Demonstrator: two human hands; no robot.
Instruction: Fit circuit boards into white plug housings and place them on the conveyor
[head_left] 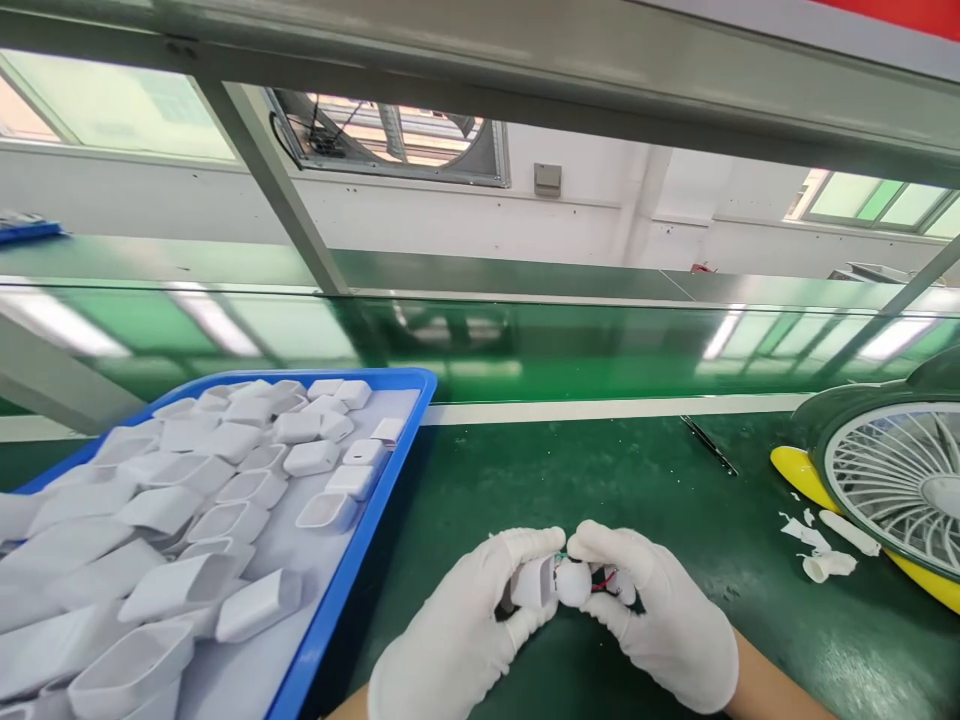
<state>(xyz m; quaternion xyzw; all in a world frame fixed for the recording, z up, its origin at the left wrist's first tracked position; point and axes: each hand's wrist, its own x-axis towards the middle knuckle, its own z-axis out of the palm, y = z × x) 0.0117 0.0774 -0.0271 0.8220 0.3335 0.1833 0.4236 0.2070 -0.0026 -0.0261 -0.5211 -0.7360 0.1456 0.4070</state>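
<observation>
Both my hands wear white gloves and meet low in the middle of the view, over the green tabletop. My left hand (480, 615) is closed around a small white plastic casing (533, 584). Against the casing's right end sits a round white piece (574, 583). My right hand (649, 610) pinches a small white part (621, 586) with thin red and dark wires (602, 578) running toward the round piece. My fingers partly hide these parts, so I cannot tell how they join.
A blue tray (409, 440) on the left holds many loose white casings (247, 490). At the right stand a fan with a round grille (900, 490), white scraps (817, 550) and a dark pen (709, 445). A metal post (270, 190) and shelf (525, 270) are behind.
</observation>
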